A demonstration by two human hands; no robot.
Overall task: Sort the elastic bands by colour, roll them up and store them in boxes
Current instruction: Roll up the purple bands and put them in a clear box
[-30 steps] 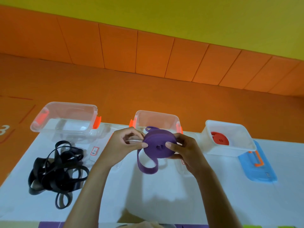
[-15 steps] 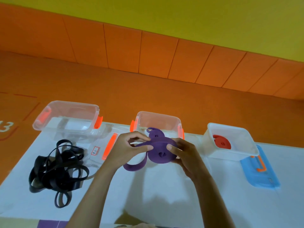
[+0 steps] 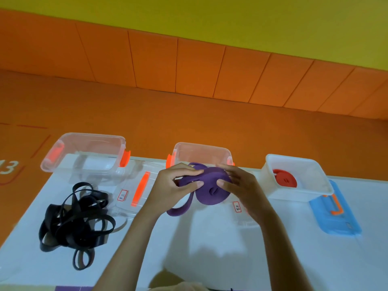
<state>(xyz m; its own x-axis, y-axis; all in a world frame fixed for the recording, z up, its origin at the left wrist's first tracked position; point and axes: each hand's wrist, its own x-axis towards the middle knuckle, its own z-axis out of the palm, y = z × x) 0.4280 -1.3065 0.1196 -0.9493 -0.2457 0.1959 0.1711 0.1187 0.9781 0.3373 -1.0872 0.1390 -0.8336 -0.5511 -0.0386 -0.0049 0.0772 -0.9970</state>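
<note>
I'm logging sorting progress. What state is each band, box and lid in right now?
Purple band: partly rolled, tail loose, held by left hand and right hand.
Black bands: unrolled, tangled on the table.
Red band: rolled, inside the white box.
White box: open.
Blue lid: off, flat on the table.
Left clear box: open, no band seen inside.
Middle clear box: open, inside partly hidden.

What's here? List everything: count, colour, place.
clear plastic boxes with orange clips: two, clear, left and middle
white plastic box: one, white, right
clear plastic lids: two, clear, before clear boxes
blue plastic lid: one, blue, beside white box
tangled black elastic bands: several, black, table's left
rolled red elastic band: one, red, inside white box
rolled purple elastic band: one, purple, held before the middle box
left hand: one, pinches purple band
right hand: one, grips purple band
</note>
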